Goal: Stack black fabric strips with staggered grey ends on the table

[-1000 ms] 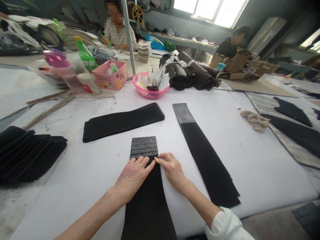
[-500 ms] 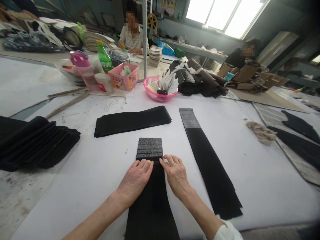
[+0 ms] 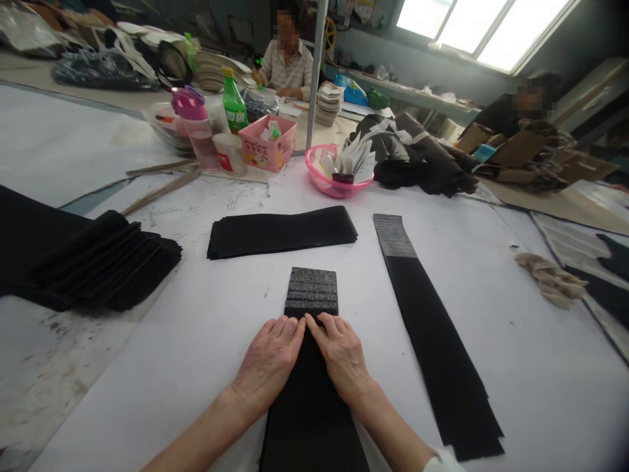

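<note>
A long black strip of sheet material [image 3: 312, 419] runs away from me on the table, its far end [image 3: 313, 285] showing speckled grey bands. My left hand [image 3: 270, 347] has its fingers curled and pressed together on the strip just below those bands. Right beside it, my right hand [image 3: 343, 351] pinches at the same crosswise line, and the fingertips of both hands almost meet mid-strip. Another black stack with a grey-banded end [image 3: 437, 334] lies to the right. Beyond my hands a stack of black strips [image 3: 282, 234] lies crosswise.
More black pieces [image 3: 113, 262] are heaped at the left. Across the white table [image 3: 206, 341] stand a pink basket of papers [image 3: 339, 189], a pink box [image 3: 268, 149], a green bottle [image 3: 234, 108] and a cup [image 3: 229, 156]. A crumpled cloth [image 3: 551, 278] lies right. Two people sit beyond.
My right hand has slid left from the strip's right edge toward my left hand. The left hand keeps its place on the strip. The whole view has shifted, so things appear further right.
</note>
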Demonstrator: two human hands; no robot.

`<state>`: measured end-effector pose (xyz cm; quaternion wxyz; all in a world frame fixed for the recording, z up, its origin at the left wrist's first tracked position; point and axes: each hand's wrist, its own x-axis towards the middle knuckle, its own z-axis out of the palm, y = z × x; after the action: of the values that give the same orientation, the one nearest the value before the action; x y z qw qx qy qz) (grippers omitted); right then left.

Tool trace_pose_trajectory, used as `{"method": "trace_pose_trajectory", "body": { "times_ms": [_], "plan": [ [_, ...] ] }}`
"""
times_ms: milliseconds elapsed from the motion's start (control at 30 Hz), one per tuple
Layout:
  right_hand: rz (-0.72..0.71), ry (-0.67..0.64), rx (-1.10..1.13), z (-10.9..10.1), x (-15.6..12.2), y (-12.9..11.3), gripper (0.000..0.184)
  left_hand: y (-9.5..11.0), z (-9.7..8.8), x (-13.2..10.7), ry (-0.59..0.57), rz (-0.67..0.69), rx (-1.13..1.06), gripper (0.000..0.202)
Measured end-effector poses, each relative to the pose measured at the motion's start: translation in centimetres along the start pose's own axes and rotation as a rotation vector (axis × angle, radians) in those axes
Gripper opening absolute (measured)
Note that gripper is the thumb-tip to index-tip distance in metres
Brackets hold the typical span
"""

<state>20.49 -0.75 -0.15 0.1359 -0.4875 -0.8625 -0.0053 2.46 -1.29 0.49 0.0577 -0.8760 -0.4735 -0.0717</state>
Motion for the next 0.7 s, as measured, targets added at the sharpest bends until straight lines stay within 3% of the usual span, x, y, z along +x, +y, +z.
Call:
{"method": "trace_pose_trajectory", "body": {
  "times_ms": [133,367,700],
  "plan": [
    [0.010,-0.056,-0.045,0.1,0.2,-0.3,0.046,-0.5,0.3,-0.5,0.011,-0.024,-0.070,0.044],
    [-0.006,-0.078,-0.094,0.0,0.5,-0.5,0.052,-1.2,0.9,-1.0,0.132,-0.055,-0.195,0.044],
    [-0.017,-0.084,-0.107,0.0,0.7,-0.5,0.052,-1.7,0.3,-1.1,0.030,-0.102,-0.153,0.041]
  ]
}}
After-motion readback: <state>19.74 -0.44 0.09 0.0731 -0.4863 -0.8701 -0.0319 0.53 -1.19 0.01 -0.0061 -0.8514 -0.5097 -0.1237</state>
